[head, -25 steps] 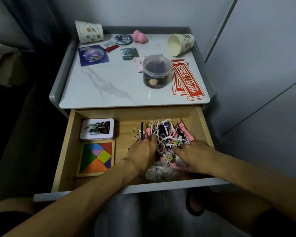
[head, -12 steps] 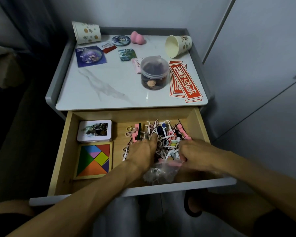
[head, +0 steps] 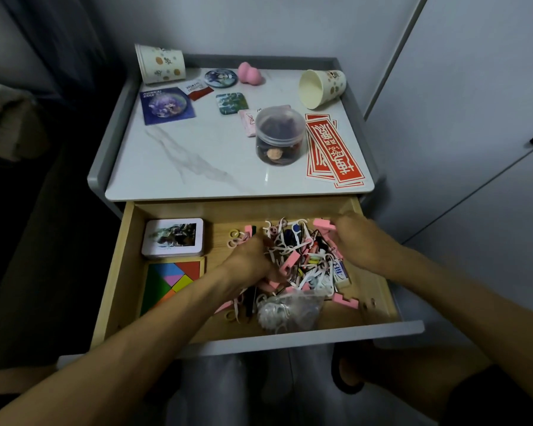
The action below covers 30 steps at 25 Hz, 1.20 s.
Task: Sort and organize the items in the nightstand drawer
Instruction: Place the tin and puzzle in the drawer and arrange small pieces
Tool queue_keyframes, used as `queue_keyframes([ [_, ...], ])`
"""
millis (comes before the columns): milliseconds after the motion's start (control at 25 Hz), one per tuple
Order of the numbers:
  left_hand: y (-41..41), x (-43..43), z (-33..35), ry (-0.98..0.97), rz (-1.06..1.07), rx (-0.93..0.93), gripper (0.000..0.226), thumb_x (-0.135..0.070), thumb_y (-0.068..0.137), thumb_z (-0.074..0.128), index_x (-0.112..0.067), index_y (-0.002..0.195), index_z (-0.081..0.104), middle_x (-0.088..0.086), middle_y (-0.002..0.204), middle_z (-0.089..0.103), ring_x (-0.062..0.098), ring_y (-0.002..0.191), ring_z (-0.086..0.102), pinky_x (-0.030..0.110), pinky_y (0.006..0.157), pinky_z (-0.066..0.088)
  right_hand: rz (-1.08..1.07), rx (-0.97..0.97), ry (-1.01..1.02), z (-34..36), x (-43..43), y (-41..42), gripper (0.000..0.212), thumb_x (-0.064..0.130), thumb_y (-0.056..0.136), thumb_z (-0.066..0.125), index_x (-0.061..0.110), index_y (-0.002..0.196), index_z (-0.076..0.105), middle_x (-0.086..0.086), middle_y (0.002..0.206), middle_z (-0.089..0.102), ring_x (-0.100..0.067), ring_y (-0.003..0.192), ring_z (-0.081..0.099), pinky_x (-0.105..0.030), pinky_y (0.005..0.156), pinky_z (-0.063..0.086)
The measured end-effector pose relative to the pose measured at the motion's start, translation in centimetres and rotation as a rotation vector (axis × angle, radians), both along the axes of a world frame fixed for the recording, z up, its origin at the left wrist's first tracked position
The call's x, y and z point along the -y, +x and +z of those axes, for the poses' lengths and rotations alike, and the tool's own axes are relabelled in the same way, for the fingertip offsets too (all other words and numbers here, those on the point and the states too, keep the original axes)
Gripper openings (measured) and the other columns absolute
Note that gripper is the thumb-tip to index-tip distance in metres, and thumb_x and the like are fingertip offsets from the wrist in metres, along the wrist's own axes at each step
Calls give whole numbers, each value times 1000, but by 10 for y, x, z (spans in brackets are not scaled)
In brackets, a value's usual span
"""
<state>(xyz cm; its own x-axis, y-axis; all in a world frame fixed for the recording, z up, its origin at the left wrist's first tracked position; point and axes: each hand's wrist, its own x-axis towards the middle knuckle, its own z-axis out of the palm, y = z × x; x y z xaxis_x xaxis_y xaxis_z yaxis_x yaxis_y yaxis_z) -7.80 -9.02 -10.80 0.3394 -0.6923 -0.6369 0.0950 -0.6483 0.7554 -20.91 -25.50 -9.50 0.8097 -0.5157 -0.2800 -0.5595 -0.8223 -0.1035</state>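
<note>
The clutter pile fills the right half of the drawer between our hands, left hand at its left edge, right hand at its rear right; both curl inward, but we cannot tell what they grip.

Left hand palm-down, loosely curled; right hand farther forward, also curled

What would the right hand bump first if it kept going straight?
Likely the pink piece just ahead of the right hand, then the drawer's back wall; depth is unclear.
</note>
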Motion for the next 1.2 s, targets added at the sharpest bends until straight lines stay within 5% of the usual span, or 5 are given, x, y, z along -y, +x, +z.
queue_keyframes([
  [120, -1, -3, 10, -1, 117, -266, 61, 16, 75, 70, -11, 123, 42, 22, 102, 70, 32, 83, 72, 32, 65, 62, 116, -112, -299, -10, -12, 12, 15, 2, 88, 58, 9, 97, 68, -8, 95, 69, -24, 84, 68, -30, 63, 46],
  [320, 6, -9, 16, -11, 89, -173, 54, 12, 81, 67, -7, 129, 50, 16, 101, 69, 26, 81, 72, 34, 72, 61, 182, -249, -412, -29, -6, 19, 20, 7, 89, 55, 18, 100, 67, -1, 95, 71, -20, 87, 68, -29, 67, 47],
  [640, 23, -29, 0, 158, -123, 826, 16, -17, 96, 50, -9, 91, 63, 14, 92, 67, 28, 76, 58, 33, 66, 45, 125, -319, -373, -37, -9, 24, 17, 9, 91, 56, 14, 105, 65, -4, 106, 68, -19, 97, 65, -29, 78, 52],
  [1080, 17, -18, -34, 158, -20, 355, 21, -24, 101, 50, -18, 85, 63, 4, 82, 64, 18, 73, 60, 32, 65, 50, 40, -311, -313, -39, -13, 27, 28, 4, 90, 51, 4, 118, 54, -9, 114, 62, -23, 102, 61, -31, 73, 49],
  [1200, 21, -17, -34, 147, -55, 442, 20, -25, 99, 53, -13, 96, 68, 7, 89, 67, 21, 75, 60, 30, 62, 46, 32, -177, -322, -31, -15, 21, 27, 3, 90, 49, 5, 117, 52, -6, 102, 69, -22, 88, 69, -29, 62, 45],
])
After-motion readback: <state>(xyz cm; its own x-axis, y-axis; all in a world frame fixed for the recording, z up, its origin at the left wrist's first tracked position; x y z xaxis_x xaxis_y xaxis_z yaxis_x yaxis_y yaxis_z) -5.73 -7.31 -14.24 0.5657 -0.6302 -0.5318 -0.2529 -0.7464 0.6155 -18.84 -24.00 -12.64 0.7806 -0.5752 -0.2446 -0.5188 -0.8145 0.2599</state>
